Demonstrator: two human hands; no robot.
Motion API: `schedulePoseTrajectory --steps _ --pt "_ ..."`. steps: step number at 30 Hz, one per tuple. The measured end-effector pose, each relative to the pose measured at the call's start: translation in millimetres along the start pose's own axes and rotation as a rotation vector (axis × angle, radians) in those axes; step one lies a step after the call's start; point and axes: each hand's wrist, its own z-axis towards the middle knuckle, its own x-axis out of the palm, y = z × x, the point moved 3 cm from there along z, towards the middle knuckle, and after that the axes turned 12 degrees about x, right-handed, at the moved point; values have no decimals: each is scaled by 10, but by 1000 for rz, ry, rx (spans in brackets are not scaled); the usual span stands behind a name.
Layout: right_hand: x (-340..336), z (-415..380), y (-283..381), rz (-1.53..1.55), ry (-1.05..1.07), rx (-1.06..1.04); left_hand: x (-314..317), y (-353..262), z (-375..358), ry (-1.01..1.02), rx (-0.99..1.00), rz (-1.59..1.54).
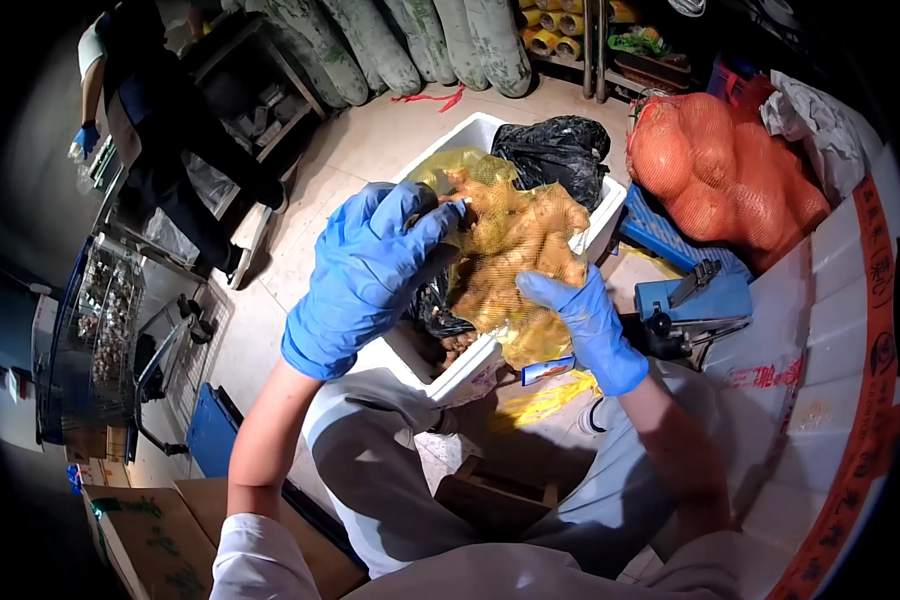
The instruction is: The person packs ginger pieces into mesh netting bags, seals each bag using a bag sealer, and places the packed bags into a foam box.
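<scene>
A yellow mesh bag of ginger [515, 240] is held up over a white foam box [470, 368]. My left hand [375, 265], in a blue glove, has its fingers curled and pinched at the bag's upper left edge. My right hand [592, 325], gloved alike, grips the lower right side, its thumb lying on the front of the mesh. Behind the bag, a black plastic bag [560, 145] sits in the box. Brown pieces [450, 350] show at the box's near corner, partly hidden. Yellow netting [545, 402] lies on the floor below.
A blue device [695, 305] stands at right, before a red mesh sack [715, 170] of round produce. Large winter melons [370, 50] line the back. At left are a person [170, 130] in dark clothes and a wire cart [100, 330]. A cardboard box [155, 540] sits at lower left.
</scene>
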Motion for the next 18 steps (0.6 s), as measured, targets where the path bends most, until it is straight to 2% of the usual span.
schedulePoseTrajectory --steps 1,3,8,10,12,14,15,16,18 --pt "-33 28 -27 -44 -24 -16 -8 36 -21 -2 -4 1" --pt "-29 13 -25 -49 -40 1 -1 71 -78 64 132 -33" --pt "-52 55 -56 -50 -79 -33 39 56 -87 39 135 -289" --pt "-54 54 -47 -30 -79 -23 96 141 -190 -50 -23 -609" --pt "-68 76 -62 -42 -76 -39 116 180 -268 -76 -64 -648" --pt "-96 114 -111 -54 -71 -50 154 230 -354 -35 -415 -862" --pt "-120 129 -132 -199 -96 -103 165 192 -334 -216 -537 -1028" --pt "-123 135 -136 -345 -119 -156 158 243 -339 -180 -610 -994" --pt "-99 123 -141 -315 -110 -124 135 305 -337 -210 -505 -806"
